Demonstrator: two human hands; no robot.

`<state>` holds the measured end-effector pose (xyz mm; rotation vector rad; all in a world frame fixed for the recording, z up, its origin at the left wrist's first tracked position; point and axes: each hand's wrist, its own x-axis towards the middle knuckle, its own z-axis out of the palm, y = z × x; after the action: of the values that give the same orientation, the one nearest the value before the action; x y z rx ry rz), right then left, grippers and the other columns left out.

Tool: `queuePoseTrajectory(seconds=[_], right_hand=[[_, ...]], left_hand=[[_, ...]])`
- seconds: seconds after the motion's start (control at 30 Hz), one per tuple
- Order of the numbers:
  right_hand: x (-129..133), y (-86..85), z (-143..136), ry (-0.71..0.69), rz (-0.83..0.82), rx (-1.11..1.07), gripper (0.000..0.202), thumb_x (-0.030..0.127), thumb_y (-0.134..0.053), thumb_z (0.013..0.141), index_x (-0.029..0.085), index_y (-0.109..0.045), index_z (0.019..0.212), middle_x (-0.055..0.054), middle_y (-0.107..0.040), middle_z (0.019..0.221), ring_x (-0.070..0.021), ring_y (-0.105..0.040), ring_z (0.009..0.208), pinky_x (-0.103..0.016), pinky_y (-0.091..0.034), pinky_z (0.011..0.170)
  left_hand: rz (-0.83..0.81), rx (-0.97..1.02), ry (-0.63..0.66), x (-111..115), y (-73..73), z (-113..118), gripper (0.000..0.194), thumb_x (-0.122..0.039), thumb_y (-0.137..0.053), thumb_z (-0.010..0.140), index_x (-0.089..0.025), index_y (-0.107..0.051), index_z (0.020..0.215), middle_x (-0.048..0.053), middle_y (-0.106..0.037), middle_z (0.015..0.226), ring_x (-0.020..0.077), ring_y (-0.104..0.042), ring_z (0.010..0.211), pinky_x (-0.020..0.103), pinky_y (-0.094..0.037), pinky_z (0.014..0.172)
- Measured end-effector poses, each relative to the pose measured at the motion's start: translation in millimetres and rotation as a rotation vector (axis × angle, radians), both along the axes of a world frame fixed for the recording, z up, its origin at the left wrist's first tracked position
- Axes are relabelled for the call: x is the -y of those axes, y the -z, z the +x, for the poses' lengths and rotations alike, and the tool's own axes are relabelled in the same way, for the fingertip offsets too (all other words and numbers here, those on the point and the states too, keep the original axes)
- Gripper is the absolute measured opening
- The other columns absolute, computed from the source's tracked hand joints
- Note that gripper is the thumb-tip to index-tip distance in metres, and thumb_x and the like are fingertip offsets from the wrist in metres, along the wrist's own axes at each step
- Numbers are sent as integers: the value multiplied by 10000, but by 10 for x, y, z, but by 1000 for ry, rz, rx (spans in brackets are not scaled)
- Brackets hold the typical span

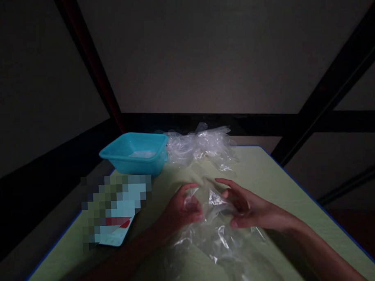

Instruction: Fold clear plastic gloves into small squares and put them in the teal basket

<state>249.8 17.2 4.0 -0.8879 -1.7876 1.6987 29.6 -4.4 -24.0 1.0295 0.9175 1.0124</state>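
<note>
A crumpled clear plastic bag point(220, 237) spreads over the table's near middle, its upper part raised between my two hands. My left hand point(185, 208) is curled against the bag's left side, with film lying over its fingers and the index finger stretched forward. On the opposite side, my right hand point(247, 206) has its bent fingers at the film, while thumb and index finger stand apart. The exact grip of both hands is partly obscured by shiny, see-through folds.
A blue plastic basket point(137, 158) with something whitish inside stands at the back left. Beside it lies a heap of clear plastic bags point(203, 146). A phone-like flat object point(115, 237), partly pixelated, lies at left. The table point(262, 166) has a blue edge; a wall rises behind.
</note>
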Motion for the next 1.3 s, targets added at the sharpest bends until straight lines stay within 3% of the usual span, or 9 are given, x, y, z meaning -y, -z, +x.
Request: queuePoseTrajectory(seconds=[0.2,0.37,0.67,0.8,0.93,1.0,1.07,1.17,1.3], right_hand=[[-9,-42,39,-191,-135,-72,940,286,-731,641,296,-180,1402,-7,-632,887,-180,-603,848,-298,-452,686],[-1,-22,-27,-93,-43,-212,910,206,-709,666,307,-174,1396,26,-586,825,-97,-552,657,-214,-421,559],[-139,111,36,147,39,106,725,166,-622,700,209,-276,1336,72,-492,630,-81,-479,483,-193,-366,421],[-168,259,32,210,140,216,650,152,-548,729,200,-282,1321,53,-486,676,-94,-500,486,-216,-409,434],[-108,233,-13,420,614,418,510,109,-508,739,163,-419,1237,-51,-542,882,-152,-570,651,-315,-503,597],[-57,171,-61,440,852,441,376,86,-458,772,147,-514,1139,-93,-564,943,-193,-589,789,-359,-516,708],[-5,134,-128,295,957,424,333,68,-394,817,145,-559,1096,-112,-599,977,-210,-595,907,-374,-515,794],[41,183,-226,47,965,468,376,89,-366,867,135,-532,1201,-142,-590,1177,-218,-546,1110,-395,-469,937],[16,329,-264,-73,929,596,430,120,-343,895,65,-434,1312,-187,-438,1366,-232,-391,1278,-430,-360,1046]], left_hand=[[-45,16,94,45,-25,19,677,-94,-698,489,-200,-410,1092,-73,-578,591,101,-537,467,211,-410,468],[4,-50,13,48,-49,44,562,-160,-647,551,-179,-410,1061,-77,-572,572,96,-535,426,219,-416,467],[53,-274,-207,-113,11,-90,506,-180,-553,596,-194,-368,1067,-96,-524,517,93,-451,368,190,-353,378],[273,-583,-315,-140,78,-204,494,-152,-530,672,-178,-397,1147,-69,-511,580,116,-490,456,213,-395,440],[683,-1054,-402,-94,97,-252,432,-97,-482,730,-167,-457,1156,49,-607,903,199,-591,794,353,-492,716],[903,-1135,-370,-36,96,-215,333,-78,-460,757,-166,-514,1073,81,-598,999,223,-569,934,396,-480,821],[1044,-1110,-283,41,102,-138,268,-61,-440,776,-161,-544,1002,88,-599,998,209,-562,959,366,-489,841],[1091,-1039,-92,159,123,8,269,-52,-440,787,-143,-550,1015,92,-610,1024,181,-568,972,308,-494,861],[1067,-1046,103,243,112,118,283,-79,-488,782,-118,-555,1054,108,-612,1081,204,-549,1013,338,-476,898]])
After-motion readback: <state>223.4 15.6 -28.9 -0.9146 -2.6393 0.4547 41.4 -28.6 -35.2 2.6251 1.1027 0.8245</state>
